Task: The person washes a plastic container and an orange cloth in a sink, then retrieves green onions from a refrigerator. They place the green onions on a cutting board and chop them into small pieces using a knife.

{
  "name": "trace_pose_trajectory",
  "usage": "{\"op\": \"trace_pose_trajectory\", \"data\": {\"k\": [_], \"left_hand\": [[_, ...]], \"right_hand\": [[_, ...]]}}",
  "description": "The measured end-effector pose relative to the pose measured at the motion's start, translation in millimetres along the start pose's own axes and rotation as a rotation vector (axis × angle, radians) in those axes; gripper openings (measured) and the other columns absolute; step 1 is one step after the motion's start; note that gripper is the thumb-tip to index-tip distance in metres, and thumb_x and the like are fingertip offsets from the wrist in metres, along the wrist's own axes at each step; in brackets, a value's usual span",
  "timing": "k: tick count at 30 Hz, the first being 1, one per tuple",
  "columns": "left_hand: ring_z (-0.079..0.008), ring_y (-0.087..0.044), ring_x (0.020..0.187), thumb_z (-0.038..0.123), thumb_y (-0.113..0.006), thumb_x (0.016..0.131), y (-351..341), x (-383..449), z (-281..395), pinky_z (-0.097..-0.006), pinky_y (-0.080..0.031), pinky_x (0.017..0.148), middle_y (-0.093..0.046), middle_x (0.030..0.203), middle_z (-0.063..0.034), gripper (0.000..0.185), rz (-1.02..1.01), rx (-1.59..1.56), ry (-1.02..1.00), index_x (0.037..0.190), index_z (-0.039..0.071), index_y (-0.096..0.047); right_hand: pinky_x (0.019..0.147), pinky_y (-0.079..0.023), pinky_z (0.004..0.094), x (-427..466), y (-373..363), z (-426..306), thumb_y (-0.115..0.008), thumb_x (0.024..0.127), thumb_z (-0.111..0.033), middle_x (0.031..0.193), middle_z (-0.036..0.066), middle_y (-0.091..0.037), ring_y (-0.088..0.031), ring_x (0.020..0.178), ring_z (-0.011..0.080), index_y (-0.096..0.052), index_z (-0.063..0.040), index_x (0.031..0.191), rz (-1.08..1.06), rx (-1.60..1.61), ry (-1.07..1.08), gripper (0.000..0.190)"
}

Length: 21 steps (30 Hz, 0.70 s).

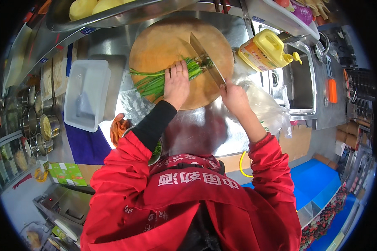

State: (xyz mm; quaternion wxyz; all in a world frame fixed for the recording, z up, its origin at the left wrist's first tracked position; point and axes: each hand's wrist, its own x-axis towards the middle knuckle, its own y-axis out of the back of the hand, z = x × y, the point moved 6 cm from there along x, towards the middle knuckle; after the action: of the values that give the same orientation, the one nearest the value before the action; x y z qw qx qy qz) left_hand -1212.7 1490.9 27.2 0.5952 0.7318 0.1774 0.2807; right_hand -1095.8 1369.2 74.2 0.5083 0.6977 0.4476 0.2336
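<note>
On the round wooden chopping board (158, 40) lies a bunch of leafy green stalks (152, 83), which look like scallions. My left hand (177, 83) bears down on the bunch, fingers bent over it and pointing away from me. My right hand (235, 97) grips the handle of a cleaver (204, 55). Its wide steel blade slants up and to the left across the board, just right of the stalks' cut ends. Small pieces lie partly hidden beside the blade. Whether the edge touches the board I cannot tell.
Left of the board stands a white plastic tub (86, 91). A yellow jug (264, 51) and a clear plastic bag (260, 102) are to the right, before a steel sink (314, 78). An orange cloth (118, 127) and a bowl of chopped greens (157, 150) sit near my left forearm.
</note>
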Motion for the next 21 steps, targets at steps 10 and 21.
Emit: {"op": "trace_pose_trajectory", "data": {"k": [10,21], "left_hand": [[-0.0286,-0.043,0.109,0.037,-0.054,0.083,0.8,-2.2,-0.4,-0.04,-0.032,0.097,-0.047,0.122,-0.0164,0.067,0.022,-0.147,0.037,0.13,-0.006,-0.036],[-0.0258,-0.044,0.11,0.038,-0.046,0.087,-0.4,-2.0,-0.7,-0.0406,-0.032,0.096,-0.047,0.122,-0.0154,0.061,0.023,-0.175,0.089,0.13,-0.005,-0.037]], "right_hand": [[0.063,-0.047,0.0496,-2.7,-3.1,-20.7,-0.047,0.087,-0.021,0.068,0.024,-0.059,-0.059,0.067,0.0427,-0.05,0.0,0.09,-0.051,-0.046,0.038,0.021],[0.064,-0.047,0.0477,-12.9,29.8,-27.4,-0.048,0.089,-0.024,0.069,0.026,-0.059,-0.059,0.068,0.0417,-0.055,0.002,0.106,-0.053,-0.018,0.013,0.032]]}}
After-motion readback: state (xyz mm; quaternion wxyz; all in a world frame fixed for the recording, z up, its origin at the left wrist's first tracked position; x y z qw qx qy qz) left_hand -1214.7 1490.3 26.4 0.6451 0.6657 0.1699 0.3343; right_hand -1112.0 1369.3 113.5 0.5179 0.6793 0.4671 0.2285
